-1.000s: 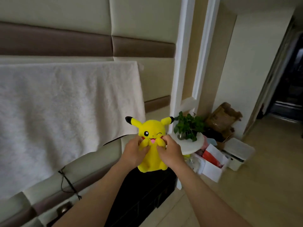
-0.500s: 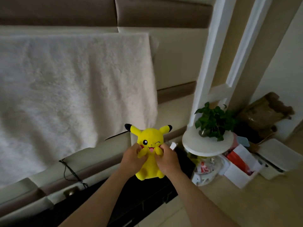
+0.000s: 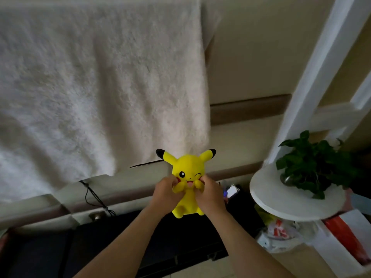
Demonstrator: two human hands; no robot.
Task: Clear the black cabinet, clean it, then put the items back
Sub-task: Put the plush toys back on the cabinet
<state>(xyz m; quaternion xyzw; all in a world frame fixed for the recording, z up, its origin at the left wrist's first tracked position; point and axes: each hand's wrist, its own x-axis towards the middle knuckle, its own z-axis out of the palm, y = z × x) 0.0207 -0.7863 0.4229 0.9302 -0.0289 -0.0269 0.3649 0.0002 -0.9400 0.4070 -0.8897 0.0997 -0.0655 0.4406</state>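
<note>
Head view: both hands clamped on the plush toy above the black cabinet.
The left hand [image 3: 167,194] and the right hand [image 3: 210,194] are close together, each with curled fingers pinching one side of the yellow plush toy [image 3: 187,167] at cheek and arm level. The toy is upright and faces the camera, its black-tipped ears pointing up. Its feet sit at the top of the black cabinet [image 3: 180,241]; whether they touch the surface cannot be determined. The cabinet stands low against the padded wall. A white towel [image 3: 100,87] hangs on the wall behind and to the left of the toy, and a black cable [image 3: 94,195] hangs below the towel's lower edge. To the right of the cabinet, a potted plant [image 3: 315,165] stands on a round white stand [image 3: 291,205].
</note>
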